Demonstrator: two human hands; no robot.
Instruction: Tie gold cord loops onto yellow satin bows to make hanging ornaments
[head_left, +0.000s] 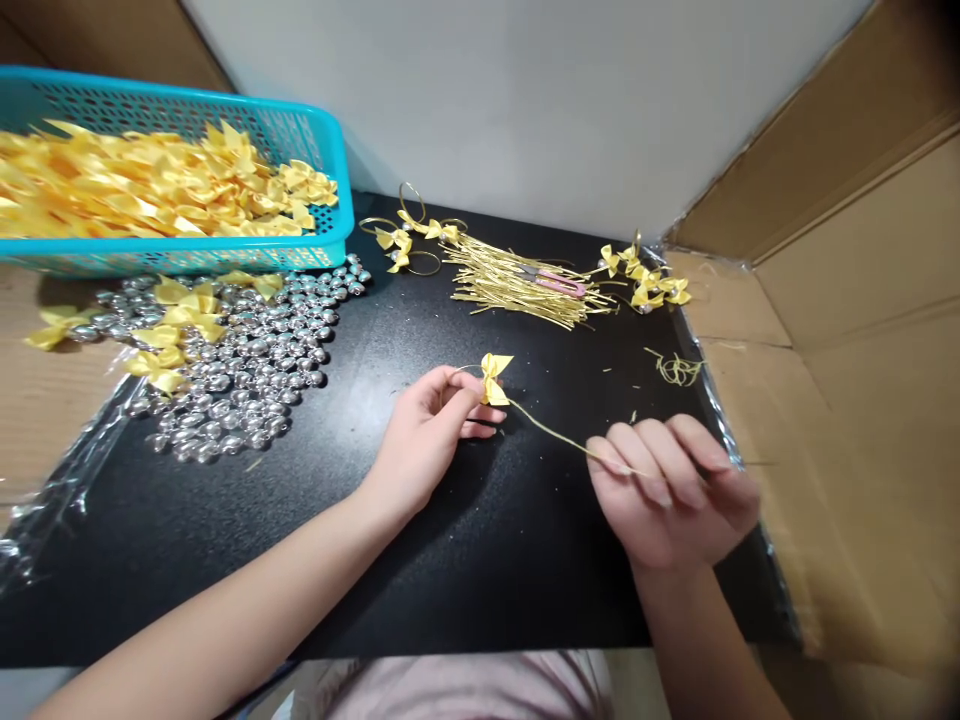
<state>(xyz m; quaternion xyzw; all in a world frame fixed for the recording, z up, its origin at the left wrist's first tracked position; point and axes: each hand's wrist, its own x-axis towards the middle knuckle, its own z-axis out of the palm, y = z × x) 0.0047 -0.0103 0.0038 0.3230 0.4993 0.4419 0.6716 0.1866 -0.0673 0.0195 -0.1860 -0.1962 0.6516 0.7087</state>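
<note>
My left hand (442, 420) pinches a yellow ribbon bow (495, 380) between thumb and fingers, above the middle of the black table. From the bow a thin gold cord (551, 430) runs to the right, stretched to my right hand (671, 485). The right fingers are curled over the cord, and its end sticks out past the knuckles. A short piece of the cord also arches behind the left fingers. Whether a bead sits behind the bow is hidden.
At the left, a turquoise basket (262, 245) holds many yellow bows. Silver beads (255, 375) and loose bows (187, 305) lie before it. Further back are gold cords (510, 290), pink-handled scissors (559, 285) and bow loops (649, 285). A cord tangle (679, 370) lies right; cardboard (862, 260) walls that side.
</note>
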